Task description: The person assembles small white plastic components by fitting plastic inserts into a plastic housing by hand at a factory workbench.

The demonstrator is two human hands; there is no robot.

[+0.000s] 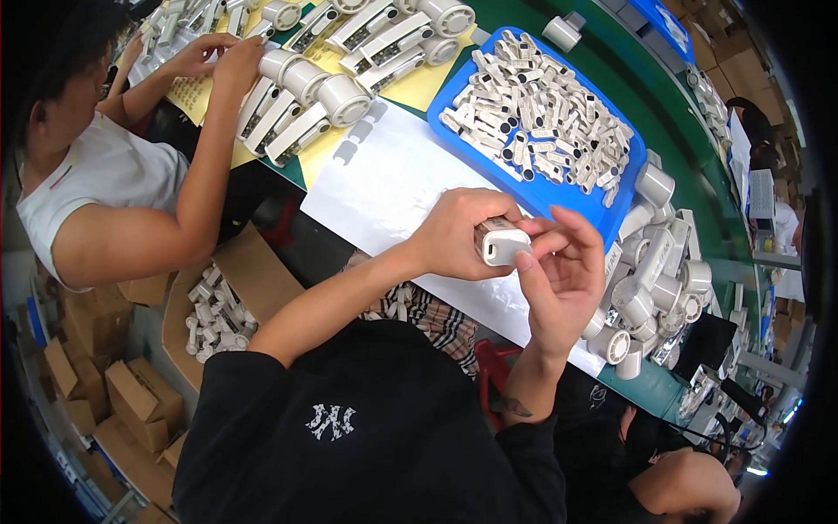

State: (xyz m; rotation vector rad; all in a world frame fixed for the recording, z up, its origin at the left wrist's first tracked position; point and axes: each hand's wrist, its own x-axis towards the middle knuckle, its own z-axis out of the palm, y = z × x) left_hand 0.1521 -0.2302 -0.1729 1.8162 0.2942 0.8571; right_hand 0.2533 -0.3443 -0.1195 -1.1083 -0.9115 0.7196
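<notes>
A white plastic device housing (504, 248) is held above the white paper, its rounded end with a small slot turned up toward me. My left hand (460, 229) is closed around its body and hides most of it. With thumb and fingertips my right hand (561, 284) pinches at the end of the same housing, the other fingers loosely raised. Whether a small part sits between those fingertips cannot be made out. Just beyond both hands lies a blue tray (447, 129) heaped with small white elongated parts (546, 105), many with a black spot.
White sheets (367, 188) cover the green table before me. White cylinder-headed housings (650, 284) pile up at right; similar ones (319, 96) lie far left, beside a co-worker (131, 188) handling parts. A cardboard box (253, 266) with white pieces stands lower left. Another person sits lower right.
</notes>
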